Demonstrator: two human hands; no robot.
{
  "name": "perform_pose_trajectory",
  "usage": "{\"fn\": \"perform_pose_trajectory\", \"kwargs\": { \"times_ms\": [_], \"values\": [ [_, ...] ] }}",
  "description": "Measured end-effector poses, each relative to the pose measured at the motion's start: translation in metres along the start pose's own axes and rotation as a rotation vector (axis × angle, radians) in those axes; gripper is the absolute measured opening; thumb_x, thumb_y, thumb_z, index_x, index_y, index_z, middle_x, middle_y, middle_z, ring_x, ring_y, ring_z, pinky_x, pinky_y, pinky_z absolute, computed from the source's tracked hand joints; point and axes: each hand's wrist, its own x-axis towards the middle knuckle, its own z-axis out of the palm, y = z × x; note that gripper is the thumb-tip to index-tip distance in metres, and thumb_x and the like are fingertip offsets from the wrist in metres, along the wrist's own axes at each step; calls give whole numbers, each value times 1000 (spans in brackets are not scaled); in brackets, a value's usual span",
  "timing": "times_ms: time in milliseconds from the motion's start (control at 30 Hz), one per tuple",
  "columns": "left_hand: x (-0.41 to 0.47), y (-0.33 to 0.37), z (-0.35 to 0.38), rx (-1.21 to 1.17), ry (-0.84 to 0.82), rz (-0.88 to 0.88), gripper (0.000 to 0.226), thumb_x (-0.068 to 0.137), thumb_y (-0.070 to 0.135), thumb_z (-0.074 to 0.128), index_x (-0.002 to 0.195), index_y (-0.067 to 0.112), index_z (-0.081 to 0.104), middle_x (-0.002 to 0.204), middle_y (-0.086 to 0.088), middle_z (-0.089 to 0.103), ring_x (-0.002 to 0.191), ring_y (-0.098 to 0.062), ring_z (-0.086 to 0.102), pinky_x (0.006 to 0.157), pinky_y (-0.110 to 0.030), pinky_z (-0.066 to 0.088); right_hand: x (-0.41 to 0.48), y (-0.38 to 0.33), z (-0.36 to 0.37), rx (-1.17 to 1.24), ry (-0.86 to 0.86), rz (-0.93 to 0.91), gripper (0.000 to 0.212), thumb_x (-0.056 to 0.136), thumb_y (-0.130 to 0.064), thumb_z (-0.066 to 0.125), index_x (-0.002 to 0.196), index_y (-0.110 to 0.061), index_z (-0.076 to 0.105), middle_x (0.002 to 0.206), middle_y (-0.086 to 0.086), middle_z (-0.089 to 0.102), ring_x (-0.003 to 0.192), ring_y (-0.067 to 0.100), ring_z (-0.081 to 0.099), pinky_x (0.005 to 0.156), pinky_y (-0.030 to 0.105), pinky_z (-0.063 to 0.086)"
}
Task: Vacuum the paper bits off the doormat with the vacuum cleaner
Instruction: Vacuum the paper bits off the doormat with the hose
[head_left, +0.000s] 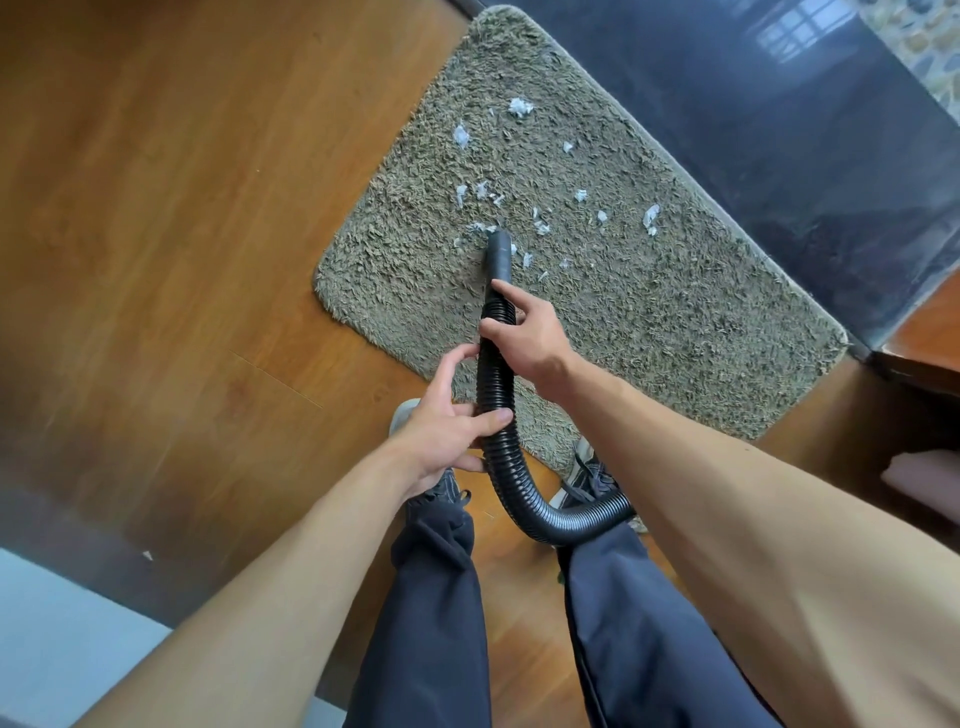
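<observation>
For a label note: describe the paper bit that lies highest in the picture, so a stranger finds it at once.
Find the shaggy grey-green doormat on the wooden floor. Beyond the hose nozzle lies a crumpled white paper bit, farther up than all others.

Right end of the mat (675, 332) is bare pile and the wood floor (182, 234) off its left and near edges is open. A dark slab (779, 130) butts the whole far edge; can't tell if it's raised. The hose (496, 395) crosses the near edge between both shoes (587, 467), blocking the middle there.
</observation>
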Motion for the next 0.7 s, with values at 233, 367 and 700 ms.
{"fn": "perform_pose_trajectory", "kwargs": {
  "times_ms": [233, 367, 700],
  "values": [
    [6, 3, 27, 72, 2, -14, 74, 93, 1, 66, 138, 49, 32, 96, -11, 77, 78, -21, 74, 68, -48, 61, -4, 12, -27, 55, 10, 16, 63, 83, -17, 69, 143, -29, 50, 89, -5, 62, 86, 20, 66, 91, 46, 57],
    [5, 3, 41, 92, -15, -22, 75, 93, 2, 66, 140, 48, 31, 94, -9, 76, 75, -20, 73, 69, -49, 60, -9, 22, -41, 104, 21, 46, 64, 85, -16, 69, 144, -27, 48, 107, 6, 66, 99, 27, 68, 92, 47, 56],
    [1, -10, 72, 62, -41, -67, 77, 93, 1, 65, 142, 48, 29, 88, -3, 76, 72, -15, 73, 68, -48, 61, -28, 44, -62, 118, 49, 94, 64, 84, -15, 68, 144, -26, 49, 105, 2, 65, 96, 22, 67, 92, 47, 56]
  ]
}}
